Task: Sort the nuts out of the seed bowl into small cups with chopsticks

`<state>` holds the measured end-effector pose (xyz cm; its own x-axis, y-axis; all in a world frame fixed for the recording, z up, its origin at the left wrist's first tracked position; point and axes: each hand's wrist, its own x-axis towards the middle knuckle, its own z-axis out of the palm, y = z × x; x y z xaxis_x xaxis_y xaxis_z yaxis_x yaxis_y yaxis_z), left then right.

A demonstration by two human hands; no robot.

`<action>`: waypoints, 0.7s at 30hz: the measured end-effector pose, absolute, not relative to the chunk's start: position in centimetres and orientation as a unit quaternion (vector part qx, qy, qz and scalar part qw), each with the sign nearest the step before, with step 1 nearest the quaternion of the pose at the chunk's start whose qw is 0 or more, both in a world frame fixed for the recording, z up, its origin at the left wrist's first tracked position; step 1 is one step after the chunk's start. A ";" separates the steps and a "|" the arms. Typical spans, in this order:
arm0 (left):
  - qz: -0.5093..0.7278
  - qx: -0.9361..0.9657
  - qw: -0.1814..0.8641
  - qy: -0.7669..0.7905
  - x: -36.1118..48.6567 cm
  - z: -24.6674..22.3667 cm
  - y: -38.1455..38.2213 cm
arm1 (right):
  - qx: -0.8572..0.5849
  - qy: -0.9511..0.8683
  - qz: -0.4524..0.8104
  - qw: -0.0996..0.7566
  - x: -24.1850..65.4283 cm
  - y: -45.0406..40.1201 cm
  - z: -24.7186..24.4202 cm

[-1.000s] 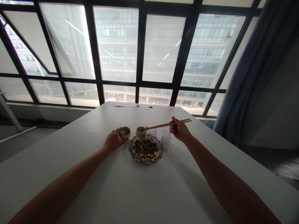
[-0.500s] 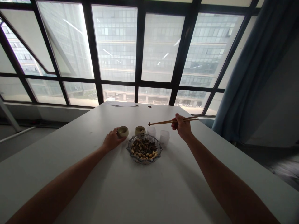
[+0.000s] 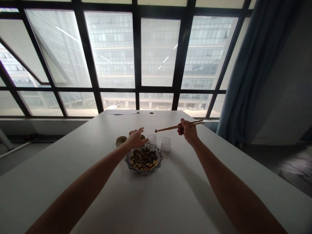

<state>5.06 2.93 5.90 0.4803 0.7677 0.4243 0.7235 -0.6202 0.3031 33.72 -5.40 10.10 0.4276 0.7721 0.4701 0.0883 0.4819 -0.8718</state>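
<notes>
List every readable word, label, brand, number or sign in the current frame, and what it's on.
No readable text anywhere.
White papers on the far end of the table: too small to tell if printed.
Glass bowl, chopsticks, clear cup: no markings made out.
Round cup behind the left hand: mostly hidden, can't tell.

No legible lettering, labels, brands, numbers or signs in view.
</notes>
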 end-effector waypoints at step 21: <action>0.320 0.882 0.032 0.345 8.4 4.9 3.5 | -0.444 -0.474 0.276 0.709 35.5 -5.2 9.7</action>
<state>8.43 3.50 4.94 0.5580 0.6287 0.5417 0.5876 -0.7602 0.2771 35.48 -5.18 9.69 0.3984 0.8117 0.4270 0.0298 0.4539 -0.8906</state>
